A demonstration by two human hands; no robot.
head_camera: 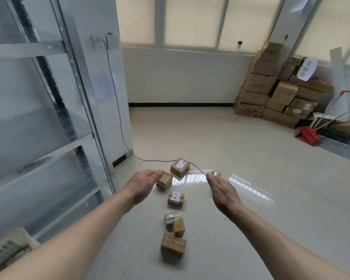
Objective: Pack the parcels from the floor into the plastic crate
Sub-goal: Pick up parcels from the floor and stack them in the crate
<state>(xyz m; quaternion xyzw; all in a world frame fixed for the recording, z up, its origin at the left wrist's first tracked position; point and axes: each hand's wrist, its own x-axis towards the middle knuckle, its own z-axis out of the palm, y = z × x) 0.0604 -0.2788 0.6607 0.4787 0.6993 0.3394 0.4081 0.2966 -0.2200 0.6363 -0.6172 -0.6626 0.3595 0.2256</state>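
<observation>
Nearest to me, at the lower left edge, the corner of a pale slatted plastic crate (7, 247) shows, blurred, standing by the foot of a metal shelving unit (49, 110). Both my forearms reach forward over the tiled floor (251, 199). Directly below them the parcels lie in a loose line running away from me: a taped brown box (173, 245) closest, then a small yellow-faced box (179, 227) touching a plastic-wrapped box (171, 218) beside it, then a labelled box (176, 197) on its own. My left hand (143, 184) is held out with fingers relaxed and loosely extended, holding nothing, its fingertips in front of a plain small box (164, 180). My right hand (222, 190) is likewise spread, fingers straight, palm turned inward, gripping nothing; a small item (216, 174) shows just past its fingertips, too small to identify. Between the two hands and a little farther sits a larger box with a white label (180, 167). A thin dark cable (117, 110) runs from a wall socket down across the floor past that box. Far right, cardboard cartons (271, 85) are stacked against the wall, with a red dustpan (307, 135) near them
</observation>
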